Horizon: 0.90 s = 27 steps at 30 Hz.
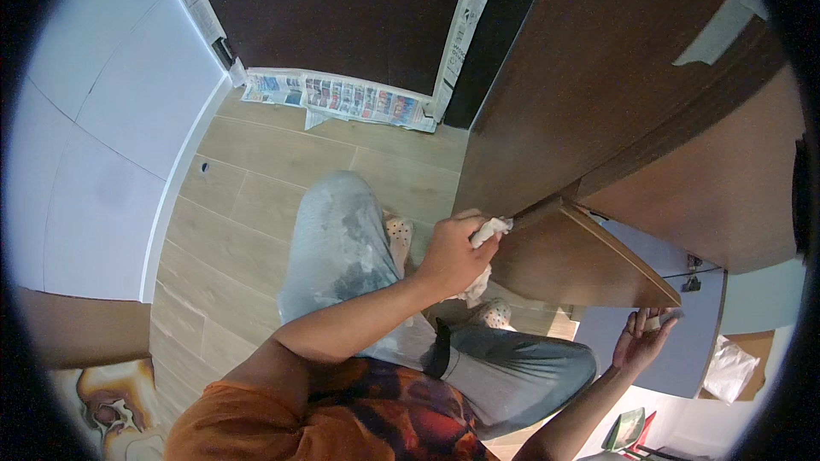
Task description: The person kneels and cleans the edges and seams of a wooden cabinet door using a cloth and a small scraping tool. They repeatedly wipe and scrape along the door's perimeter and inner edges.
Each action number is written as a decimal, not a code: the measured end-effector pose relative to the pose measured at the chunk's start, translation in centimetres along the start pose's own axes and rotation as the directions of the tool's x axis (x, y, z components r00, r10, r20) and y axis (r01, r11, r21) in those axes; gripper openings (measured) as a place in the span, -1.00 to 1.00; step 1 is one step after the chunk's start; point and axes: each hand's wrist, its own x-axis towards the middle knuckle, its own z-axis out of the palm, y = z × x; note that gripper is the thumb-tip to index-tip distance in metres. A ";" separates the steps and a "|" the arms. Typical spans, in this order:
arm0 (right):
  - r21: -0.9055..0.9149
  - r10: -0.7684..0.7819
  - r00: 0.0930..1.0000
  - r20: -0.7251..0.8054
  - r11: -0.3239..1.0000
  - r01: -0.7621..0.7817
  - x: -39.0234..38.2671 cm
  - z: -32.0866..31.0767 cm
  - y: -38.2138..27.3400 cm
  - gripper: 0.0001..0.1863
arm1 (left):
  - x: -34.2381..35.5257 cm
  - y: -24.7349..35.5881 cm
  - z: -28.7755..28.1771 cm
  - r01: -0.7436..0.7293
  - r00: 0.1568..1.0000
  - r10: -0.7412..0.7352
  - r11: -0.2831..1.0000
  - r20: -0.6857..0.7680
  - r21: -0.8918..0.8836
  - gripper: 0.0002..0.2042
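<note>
My left hand (453, 258) is closed around a crumpled white cloth (490, 231), whose loose end hangs below the palm. It is beside the face of a brown wooden cabinet door (581, 266), which stands ajar. Near the door's outer corner, my right hand (639, 343) has its fingers curled round a small pale piece (659, 322). I cannot make out what kind of thing that piece is.
A tall brown panel (589, 68) with strips of tape rises beyond the door. Newspaper (367, 101) is taped along a dark door's frame. At left stands a white wall (111, 137). A white plastic bag (730, 369) lies at far right, past the cabinet's grey inner side (636, 248).
</note>
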 end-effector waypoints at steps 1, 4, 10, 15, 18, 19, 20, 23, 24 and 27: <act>0.023 0.010 1.000 0.027 1.000 -0.011 0.6 0.8 0.4 -0.37 | -0.3 -1.1 0.4 0.025 0.999 -0.025 1.000 -0.024 -0.004 -0.86; -0.031 -0.053 0.985 -0.166 0.998 0.049 1.5 3.9 2.2 -0.36 | -0.8 -3.9 1.7 0.101 0.994 -0.100 0.995 -0.037 0.026 -0.82; 0.038 -0.129 0.979 -0.160 0.990 0.137 2.0 -2.5 3.5 -0.47 | -0.7 -4.6 1.0 0.175 0.983 -0.179 0.981 0.041 0.080 -0.75; 0.022 -0.117 0.903 -0.413 0.990 0.139 0.8 -0.7 4.1 -0.51 | -1.2 -1.4 -0.5 -0.114 0.993 0.112 0.986 0.022 0.124 -0.71; 0.011 -0.120 0.925 -0.361 0.991 0.133 1.3 -0.9 3.9 -0.52 | 0.2 2.4 -0.7 -0.321 0.947 0.320 0.947 -0.029 -0.019 -0.60; -0.004 -0.119 0.925 -0.360 0.992 0.126 1.2 -0.8 3.6 -0.52 | 0.2 3.4 -0.7 -0.381 0.924 0.378 0.923 -0.055 -0.050 -0.59; -0.011 -0.115 0.925 -0.361 0.993 0.119 1.1 -0.2 3.7 -0.52 | 0.2 4.4 -0.8 -0.441 0.896 0.435 0.894 -0.082 -0.073 -0.57; -0.037 -0.115 0.900 -0.421 0.993 0.110 0.7 1.2 3.7 -0.55 | -0.1 3.2 0.0 -0.451 0.890 0.443 0.891 -0.105 -0.061 -0.57; -0.037 -0.119 0.900 -0.419 0.993 0.114 0.6 1.0 3.7 -0.55 | -0.2 0.8 0.7 -0.404 0.912 0.400 0.914 -0.089 -0.031 -0.57; -0.029 -0.128 0.906 -0.404 0.991 0.127 0.3 0.8 3.9 -0.55 | -1.8 -5.4 2.0 -0.166 0.985 0.168 0.984 -0.027 0.064 -0.68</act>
